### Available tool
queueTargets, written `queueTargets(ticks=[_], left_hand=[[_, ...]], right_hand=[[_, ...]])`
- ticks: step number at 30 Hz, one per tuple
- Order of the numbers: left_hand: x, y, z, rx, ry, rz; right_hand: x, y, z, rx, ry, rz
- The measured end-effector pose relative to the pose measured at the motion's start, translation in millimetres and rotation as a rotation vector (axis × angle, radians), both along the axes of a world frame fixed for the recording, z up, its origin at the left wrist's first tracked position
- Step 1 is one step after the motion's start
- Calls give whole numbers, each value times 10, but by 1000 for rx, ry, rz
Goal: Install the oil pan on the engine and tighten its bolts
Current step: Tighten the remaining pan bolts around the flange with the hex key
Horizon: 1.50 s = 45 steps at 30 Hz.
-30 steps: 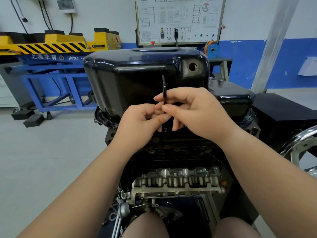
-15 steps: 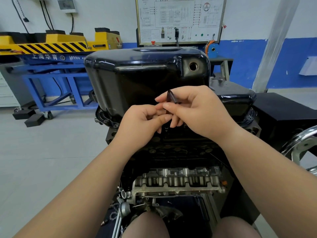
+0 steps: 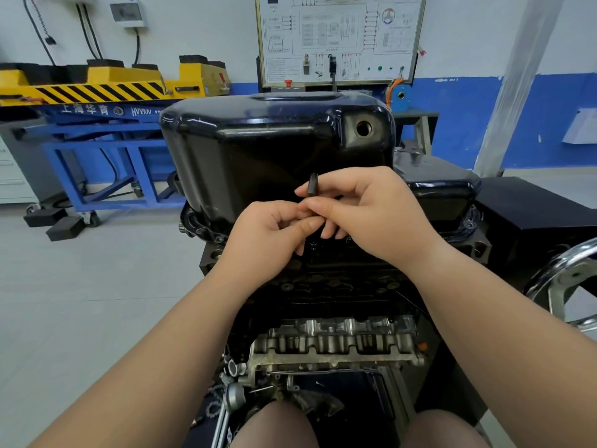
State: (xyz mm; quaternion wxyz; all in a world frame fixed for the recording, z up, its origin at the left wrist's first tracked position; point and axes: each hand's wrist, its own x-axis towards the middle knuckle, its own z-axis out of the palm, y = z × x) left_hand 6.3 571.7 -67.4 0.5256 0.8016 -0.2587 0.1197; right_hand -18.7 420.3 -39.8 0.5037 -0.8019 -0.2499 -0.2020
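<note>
Workshop with a blue-and-white wall, a wiring board (image 3: pixel 339 37) at the back and a yellow lift (image 3: pixel 97 82) off to the left, and the oil pan (image 3: pixel 277 150) is already sitting on the upturned engine (image 3: pixel 332 344) right in front. The right grip (image 3: pixel 368 208) is pinching a small dark tool (image 3: pixel 312 185) between thumb and forefinger, with its stub poking nearly straight up. The left grip (image 3: pixel 268 234) is curled in fingertip to fingertip against it, but I honestly can't tell if it's holding the lower end or just steadying. Key thing imo: the pan flange (image 3: pixel 206 232) and its bolt row lie directly under both grips, so it's a short drop down, and the tool's long axis looks about lined up for that. The right one is nearer the tool. The pan's side wall is close behind the fingers, so swing room is tight there; there's open floor on the left, and a chrome handwheel (image 3: pixel 562 279) crowds the right
</note>
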Motion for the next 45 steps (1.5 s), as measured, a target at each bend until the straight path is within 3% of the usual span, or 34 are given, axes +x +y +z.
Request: queueTargets(ticks=[6,13,25,30,36,40,45], left_hand=[[-40,-36,-22,-66,-23,42],[-24,-18,5,3,-50,60],[-69,-52,5,-47,-87,86],[-77,-62,10,-51,-93,55],[-103,-92,12,-46,-81,33],[-119,-101,13,-52,-57,47],[-120,-116,2,-75,-47,56]], right_hand=[[7,47,-35,58,-74,-139],[-23,0,-29,50,-19,-8],[-16,60,-44,-17,-123,-81],[-68,76,56,-148,-322,-178],[-90,93,309,-673,-605,-385],[-87,121,414,-935,-577,-477],[-97,182,428,-982,-524,-558]])
